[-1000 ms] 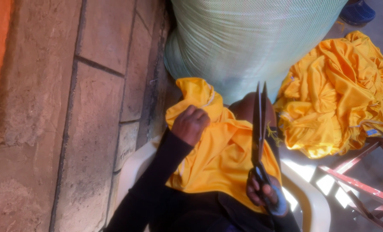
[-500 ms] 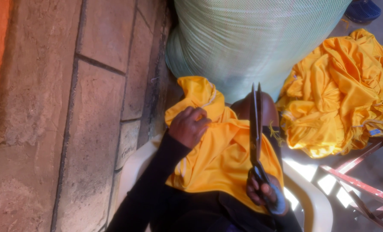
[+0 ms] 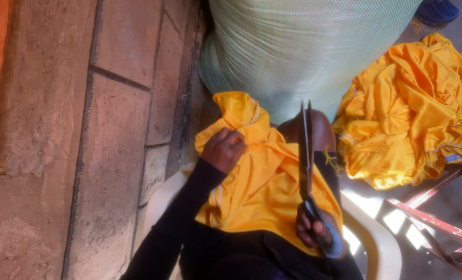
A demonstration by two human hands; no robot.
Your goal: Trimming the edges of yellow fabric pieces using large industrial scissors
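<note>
A yellow garment [image 3: 259, 181] lies across my lap. My left hand [image 3: 223, 149], in a black sleeve, is closed on a bunched part of it near its upper edge. My right hand [image 3: 315, 231] grips the handles of a long pair of black scissors [image 3: 306, 150]. The blades are together and point away from me, over the garment's right side.
A large pale green woven sack [image 3: 303, 46] stands just ahead. A heap of yellow cloth [image 3: 412, 114] lies to the right, beside a red metal frame [image 3: 438, 223]. A block wall [image 3: 86, 129] fills the left. I sit in a white plastic chair [image 3: 378, 246].
The scissors have tipped slightly, their tips swinging a little to the left. My left hand has stayed on the garment.
</note>
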